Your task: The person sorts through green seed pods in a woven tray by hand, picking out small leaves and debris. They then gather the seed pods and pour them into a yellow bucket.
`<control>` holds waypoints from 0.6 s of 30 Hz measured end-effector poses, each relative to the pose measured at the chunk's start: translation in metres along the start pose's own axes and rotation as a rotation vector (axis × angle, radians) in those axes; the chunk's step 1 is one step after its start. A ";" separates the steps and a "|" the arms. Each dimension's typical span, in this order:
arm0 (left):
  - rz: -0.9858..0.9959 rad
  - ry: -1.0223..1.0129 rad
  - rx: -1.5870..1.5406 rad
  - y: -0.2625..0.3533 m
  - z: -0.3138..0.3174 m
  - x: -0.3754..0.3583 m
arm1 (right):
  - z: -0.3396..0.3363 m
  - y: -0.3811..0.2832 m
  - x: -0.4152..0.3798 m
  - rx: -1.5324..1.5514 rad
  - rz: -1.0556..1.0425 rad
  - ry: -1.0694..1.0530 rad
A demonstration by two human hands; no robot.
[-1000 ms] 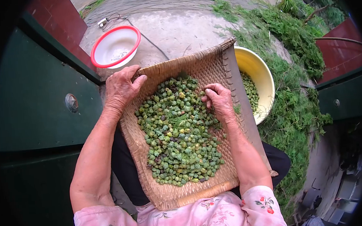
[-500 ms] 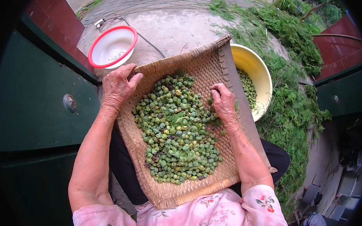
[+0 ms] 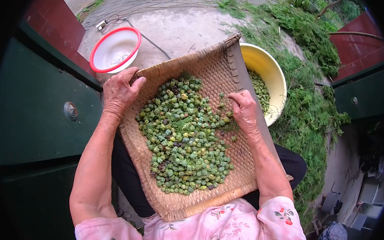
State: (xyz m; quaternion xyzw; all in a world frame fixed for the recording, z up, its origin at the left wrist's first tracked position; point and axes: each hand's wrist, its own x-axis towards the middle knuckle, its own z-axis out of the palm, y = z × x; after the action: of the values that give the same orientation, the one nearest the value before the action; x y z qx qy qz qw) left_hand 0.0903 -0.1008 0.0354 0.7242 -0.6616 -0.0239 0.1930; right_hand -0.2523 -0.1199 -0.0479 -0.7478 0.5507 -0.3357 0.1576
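Observation:
A woven winnowing basket [image 3: 242, 165] rests tilted across my lap. Its middle is heaped with small green cones [image 3: 186, 142], mixed with a few dark bits and a feathery green sprig [image 3: 184, 124]. My left hand [image 3: 120, 92] grips the basket's far left rim, thumb on the inside. Over the right part of the weave is my right hand [image 3: 244, 110], its thumb and forefinger pinched; what they hold, if anything, is too small to make out. A few loose cones lie just left of its fingertips.
Beyond the right rim stands a yellow basin [image 3: 276, 78] partly filled with green cones. A white basin with a red rim [image 3: 139, 40] sits at the far left near a cable [image 3: 153, 44]. Cut green branches [image 3: 306, 114] cover the ground at right. A dark green door [image 3: 39, 110] flanks my left.
My right hand has shifted slightly right and down, away from the heap, with its fingers still pinched. My left hand keeps its hold on the rim. The whole view has drifted a little.

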 end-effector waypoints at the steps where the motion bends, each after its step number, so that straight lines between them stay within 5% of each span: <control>1: 0.001 0.000 0.005 0.000 0.000 0.000 | 0.002 -0.001 -0.001 0.011 -0.021 -0.041; 6: 0.023 0.023 -0.001 -0.001 0.001 -0.001 | 0.015 -0.009 -0.005 -0.162 -0.070 -0.236; 9: 0.023 0.034 0.013 -0.002 0.002 -0.001 | 0.016 0.002 -0.003 0.000 -0.088 -0.092; 15: 0.028 0.027 0.009 -0.001 0.001 0.000 | -0.008 -0.011 -0.003 0.788 0.622 -0.276; 18: 0.026 0.030 0.014 -0.004 0.004 0.000 | -0.003 -0.004 -0.003 0.985 0.709 -0.210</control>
State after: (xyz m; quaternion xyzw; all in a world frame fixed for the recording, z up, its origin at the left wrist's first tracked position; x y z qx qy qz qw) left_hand 0.0931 -0.1013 0.0305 0.7171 -0.6682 -0.0060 0.1982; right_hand -0.2520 -0.1151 -0.0438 -0.3874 0.5277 -0.4024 0.6400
